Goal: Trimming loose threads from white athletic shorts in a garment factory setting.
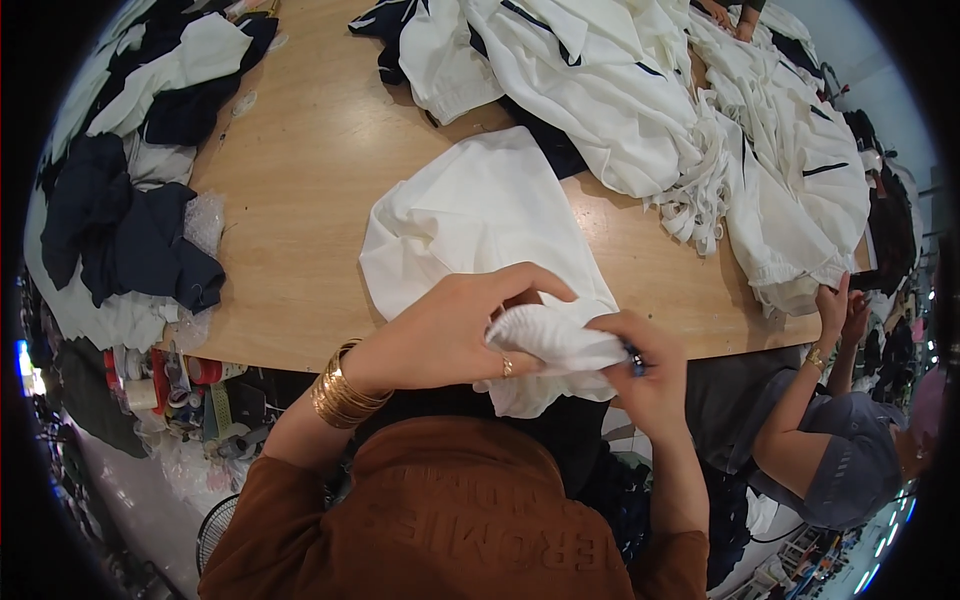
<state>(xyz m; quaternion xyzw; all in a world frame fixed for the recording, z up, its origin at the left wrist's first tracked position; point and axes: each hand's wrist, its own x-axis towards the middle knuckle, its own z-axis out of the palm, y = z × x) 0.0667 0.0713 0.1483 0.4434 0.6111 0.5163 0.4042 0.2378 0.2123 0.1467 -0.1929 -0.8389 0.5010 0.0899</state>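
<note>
A white garment (480, 210) lies partly spread on the wooden table, and its gathered, ribbed edge (545, 335) is lifted at the near side of the table in front of me. My left hand (450, 320), with gold bangles at the wrist, is closed on the bunched cloth from the left. From the right, my right hand (655, 375) grips the same edge, slightly blurred. A small blue thing (635, 360) shows at its fingers; its kind is too hidden to tell. Some of the cloth hangs below my hands.
White garments with dark trim (600, 90) are heaped across the far side. Navy and white clothes (130, 220) pile up at the left by bubble wrap (204, 222). A co-worker's hands (835, 305) hold a white garment at right; another person's hands (735, 20) are at the top.
</note>
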